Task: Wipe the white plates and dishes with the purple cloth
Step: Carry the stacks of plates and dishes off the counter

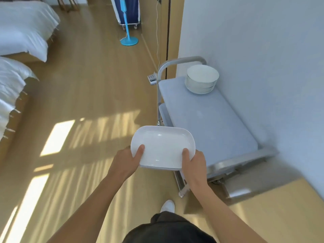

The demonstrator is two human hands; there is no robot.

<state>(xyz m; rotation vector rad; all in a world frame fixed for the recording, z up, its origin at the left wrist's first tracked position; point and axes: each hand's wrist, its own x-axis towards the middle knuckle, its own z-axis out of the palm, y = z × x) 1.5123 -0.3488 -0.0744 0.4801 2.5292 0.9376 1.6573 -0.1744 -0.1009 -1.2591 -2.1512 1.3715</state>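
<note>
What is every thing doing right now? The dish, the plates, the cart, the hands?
white dish, up in the air, held at its near edge.
left grip, holds the dish's near left corner, thumb on top.
right grip, holds the dish's near right corner, thumb on top.
round plates, stacked on the cart's top, far end.
cart, parked against the wall.
blue stand, upright on the floor.

A cart (210, 120) stands just right of the right hand (194, 165); beds (21, 28) well left of the left hand (124, 160); fan stand (129, 41) far ahead.
</note>
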